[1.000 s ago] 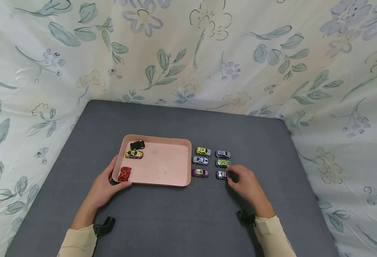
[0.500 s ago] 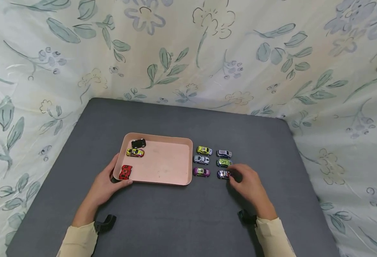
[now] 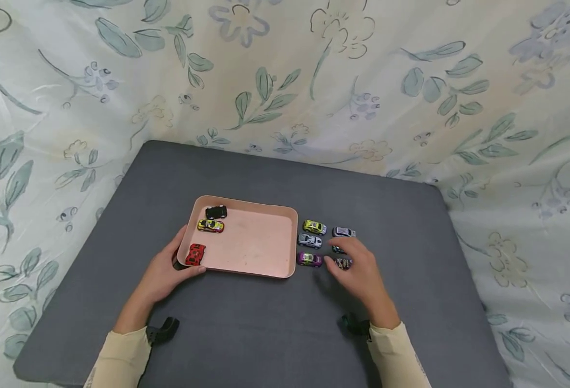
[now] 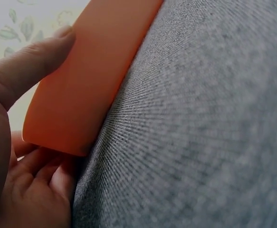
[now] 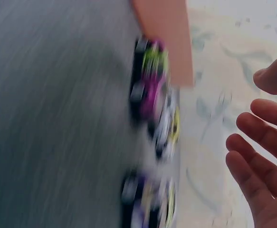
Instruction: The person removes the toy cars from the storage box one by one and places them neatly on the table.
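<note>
The left hand (image 3: pixel 168 272) grips the near left corner of the pink tray (image 3: pixel 255 253) on the grey table (image 3: pixel 265 323), while the right hand (image 3: pixel 357 269), fingers spread and empty, hovers over the toy cars (image 3: pixel 314 242) just right of the tray.

Grey cloth on bench (image 3: pixel 275 318). Pale pink tray (image 3: pixel 251 248); inside: black car (image 3: pixel 215 212), yellow car with red markings (image 3: pixel 210 226), red car with black spots (image 3: pixel 195 254). Beside tray: yellow-green car (image 3: pixel 314 227), silver car (image 3: pixel 310 240), purple car with green roof (image 3: pixel 310 259). Cream sleeves (image 3: pixel 401 358). Backdrop (image 3: pixel 285 81) cream, teal leaf print.
</note>
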